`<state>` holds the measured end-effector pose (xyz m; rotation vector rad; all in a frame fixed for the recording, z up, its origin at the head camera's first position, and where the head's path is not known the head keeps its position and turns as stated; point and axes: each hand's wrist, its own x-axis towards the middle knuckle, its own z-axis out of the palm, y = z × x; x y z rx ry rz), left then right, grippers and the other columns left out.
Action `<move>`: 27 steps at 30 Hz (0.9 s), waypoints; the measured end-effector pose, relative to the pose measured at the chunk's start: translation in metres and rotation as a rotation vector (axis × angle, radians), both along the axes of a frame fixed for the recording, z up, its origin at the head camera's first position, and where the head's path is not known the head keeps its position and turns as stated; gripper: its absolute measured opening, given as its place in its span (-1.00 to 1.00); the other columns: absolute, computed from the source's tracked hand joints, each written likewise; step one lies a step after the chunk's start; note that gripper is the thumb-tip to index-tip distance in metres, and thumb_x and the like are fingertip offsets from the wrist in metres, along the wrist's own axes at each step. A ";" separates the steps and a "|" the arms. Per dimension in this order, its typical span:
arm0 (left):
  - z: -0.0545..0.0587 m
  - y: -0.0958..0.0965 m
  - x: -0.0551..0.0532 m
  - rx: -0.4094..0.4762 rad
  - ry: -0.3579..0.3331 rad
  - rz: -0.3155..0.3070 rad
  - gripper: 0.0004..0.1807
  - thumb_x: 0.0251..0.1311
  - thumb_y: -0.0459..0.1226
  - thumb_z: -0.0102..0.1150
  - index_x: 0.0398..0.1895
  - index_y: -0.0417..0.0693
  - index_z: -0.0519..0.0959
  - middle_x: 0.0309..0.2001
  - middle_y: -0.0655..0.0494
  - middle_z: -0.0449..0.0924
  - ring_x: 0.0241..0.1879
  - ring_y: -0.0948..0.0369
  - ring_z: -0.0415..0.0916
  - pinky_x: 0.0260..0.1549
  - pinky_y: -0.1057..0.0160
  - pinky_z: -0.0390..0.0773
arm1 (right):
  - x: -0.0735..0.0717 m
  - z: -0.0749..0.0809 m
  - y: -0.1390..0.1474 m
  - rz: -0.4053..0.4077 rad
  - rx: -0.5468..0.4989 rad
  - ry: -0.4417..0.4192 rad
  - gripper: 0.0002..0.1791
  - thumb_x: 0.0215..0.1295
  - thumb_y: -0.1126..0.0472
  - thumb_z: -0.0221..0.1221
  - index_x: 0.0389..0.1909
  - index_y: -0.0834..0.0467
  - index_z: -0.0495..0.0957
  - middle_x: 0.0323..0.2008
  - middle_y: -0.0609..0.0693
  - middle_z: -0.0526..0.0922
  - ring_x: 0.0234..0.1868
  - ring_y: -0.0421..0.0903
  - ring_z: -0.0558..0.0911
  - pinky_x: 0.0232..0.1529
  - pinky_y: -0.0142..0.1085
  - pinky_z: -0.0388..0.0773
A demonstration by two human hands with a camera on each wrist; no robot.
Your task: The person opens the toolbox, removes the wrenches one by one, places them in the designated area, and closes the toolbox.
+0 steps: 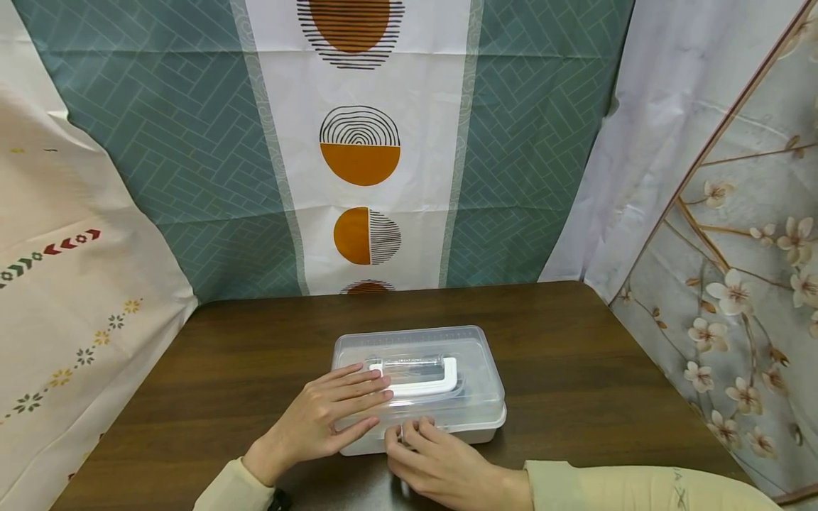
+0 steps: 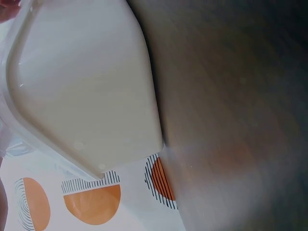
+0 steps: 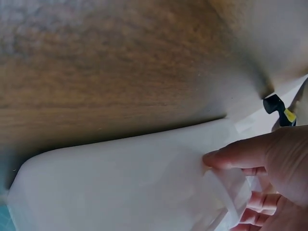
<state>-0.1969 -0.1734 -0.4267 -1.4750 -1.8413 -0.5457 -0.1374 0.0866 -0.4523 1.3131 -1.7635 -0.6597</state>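
Observation:
A plastic storage box with a clear lid [image 1: 481,372] and a white base [image 1: 488,434] stands on the table, lid on. A white carrying handle [image 1: 424,388] lies folded down on top. My left hand [image 1: 329,411] rests on the lid's left part with fingers straight and spread, its fingertips over the handle's left end. At the front wall, my right hand [image 1: 441,458] has its fingers curled. The right wrist view shows it pinching the clear latch [image 3: 235,192], which stands out from the wall, with the thumb [image 3: 231,155] against the wall beside it.
Brown wood-grain table [image 1: 575,383] surrounds the box. A green and white patterned cloth [image 1: 422,177] hangs behind, with a cream cloth [image 1: 83,305] on the left and a floral one [image 1: 722,355] on the right.

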 end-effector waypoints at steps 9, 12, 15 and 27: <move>0.000 0.000 0.000 -0.002 -0.003 0.006 -0.59 0.52 -0.09 0.16 0.27 -0.08 0.66 0.22 -0.02 0.68 0.18 0.05 0.66 0.40 0.07 0.40 | 0.000 0.000 -0.004 0.002 -0.002 0.023 -0.67 0.54 0.19 -0.18 -0.12 0.08 0.59 0.00 0.06 0.52 -0.14 -0.03 0.50 -0.15 -0.27 0.45; 0.000 0.000 0.000 -0.002 -0.010 0.009 -0.58 0.52 -0.08 0.16 0.28 -0.08 0.66 0.22 -0.02 0.67 0.19 0.05 0.65 0.41 0.08 0.39 | 0.000 0.000 -0.005 0.004 0.000 0.020 -0.67 0.54 0.20 -0.19 -0.12 0.09 0.59 0.00 0.06 0.52 -0.14 -0.02 0.50 -0.16 -0.27 0.45; 0.000 0.000 0.001 0.000 -0.013 0.010 -0.59 0.52 -0.08 0.16 0.27 -0.08 0.66 0.22 -0.01 0.67 0.19 0.05 0.65 0.41 0.08 0.38 | 0.000 -0.001 -0.006 0.004 0.000 0.014 -0.66 0.55 0.20 -0.20 -0.10 0.10 0.58 0.00 0.06 0.52 -0.13 -0.02 0.50 -0.16 -0.26 0.45; 0.001 0.001 0.001 0.001 -0.016 0.014 -0.59 0.51 -0.09 0.17 0.27 -0.07 0.66 0.23 0.01 0.67 0.19 0.05 0.66 0.41 0.08 0.38 | -0.001 -0.001 -0.006 0.019 -0.005 -0.009 -0.66 0.56 0.24 -0.22 -0.12 0.10 0.57 0.01 0.07 0.52 -0.12 -0.02 0.49 -0.15 -0.28 0.44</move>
